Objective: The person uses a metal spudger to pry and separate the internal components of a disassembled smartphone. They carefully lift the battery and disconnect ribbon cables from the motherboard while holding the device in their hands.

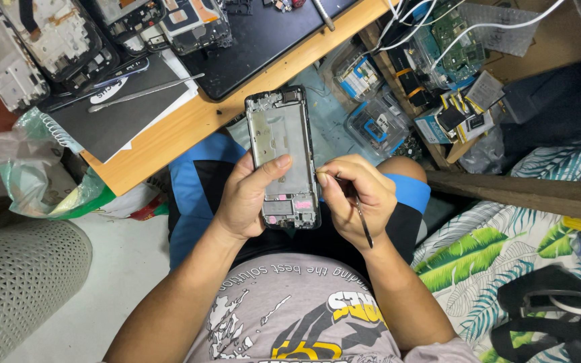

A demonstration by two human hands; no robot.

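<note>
Metal shows bare inside the phone frame [282, 158], a stripped black-rimmed chassis that the left hand [250, 198] grips from its left side, thumb laid across the middle plate and fingers wrapped behind. The right hand [358, 198] is clenched round a thin dark tool [361, 218], its working end pressed at the frame's right edge and its tail pointing back toward the wrist. Both hands hover over the person's lap (blue and black shorts below), just off the near edge of the wooden table [189, 128]. On that table lie a black mat [263, 40], a metal spudger [146, 91] on grey card, and more gutted phones [62, 40] toward the far left corner.
</note>
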